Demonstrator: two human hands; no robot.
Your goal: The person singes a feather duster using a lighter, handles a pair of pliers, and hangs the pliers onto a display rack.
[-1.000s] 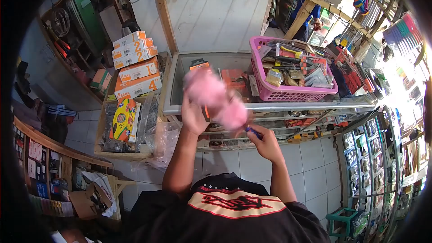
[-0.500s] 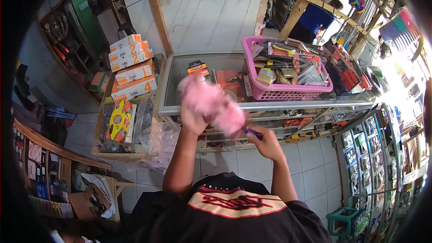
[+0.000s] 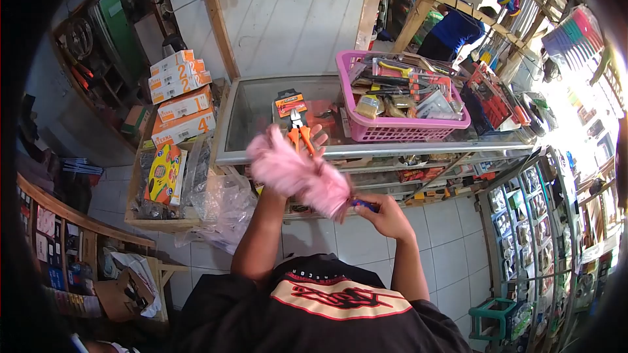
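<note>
My right hand (image 3: pixel 390 217) is closed round the blue handle (image 3: pixel 364 204) of a fluffy pink duster (image 3: pixel 297 173). The duster's head lies across my left hand (image 3: pixel 318 138), hiding the palm and thumb; some fingertips show at its upper right. That hand holds a carded pair of pliers (image 3: pixel 299 132) with orange grips and metal jaws pointing away from me. The card's orange and black top (image 3: pixel 290 103) shows over the glass counter (image 3: pixel 252 101), and the pink fibres cover the lower end of the pack.
A pink basket (image 3: pixel 409 129) of packaged tools stands on the counter's right part. To the left are stacked orange and white boxes (image 3: pixel 184 127) and clear plastic bags (image 3: pixel 226 212). A green stool (image 3: pixel 490 317) is at the lower right. A person in blue (image 3: pixel 456 29) is beyond the counter.
The duster's head has shifted down and left, uncovering the pliers and my left fingertips. The view has shifted slightly, and the person in blue shows more fully.
</note>
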